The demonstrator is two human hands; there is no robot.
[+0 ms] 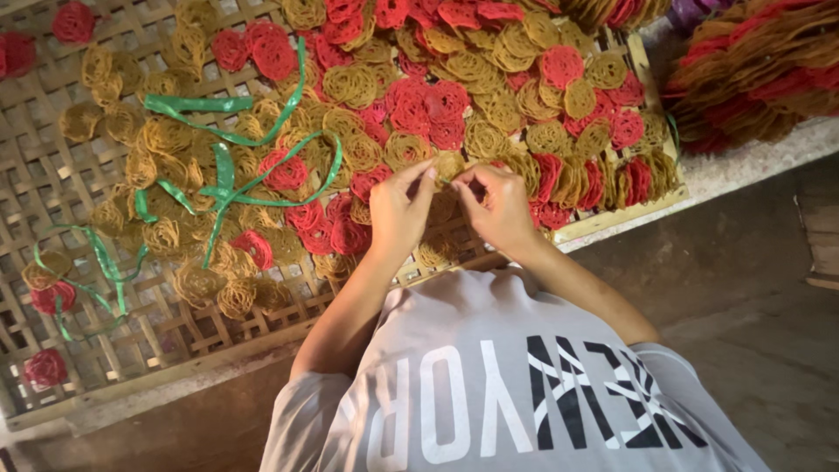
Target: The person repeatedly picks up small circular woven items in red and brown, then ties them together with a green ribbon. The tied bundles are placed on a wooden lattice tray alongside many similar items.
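Head view looks down on two bare hands meeting over a woven bamboo lattice tray [52, 183]. Left hand [398, 210] has thumb and forefinger pinched narrow, and right hand [500, 208] pinches toward it in the same way; between the two grips sits a small yellow-brown lacy round cracker [447, 166], a coiled disc of thin strands. Both hands appear to hold it by its near rim, though the exact contact is too small to tell. That cracker lies right at the fingertips, just above them toward the far edge of the tray, touching its neighbours.

Around the hands spreads a loose layer of yellow-brown coiled round crackers [489, 109] mixed with red coiled round crackers [424, 109], thickest toward the far right corner of the tray and thinner toward the left. Thin green plastic strips [223, 188] curl across the crackers to the left of the hands, well apart from them. Bare lattice shows along the near left edge. Beyond the tray's right edge, on the pale stone surface [752, 162], lie bundled stacks of red and brown crackers [760, 70]. A grey printed shirt [507, 385] fills the near side.
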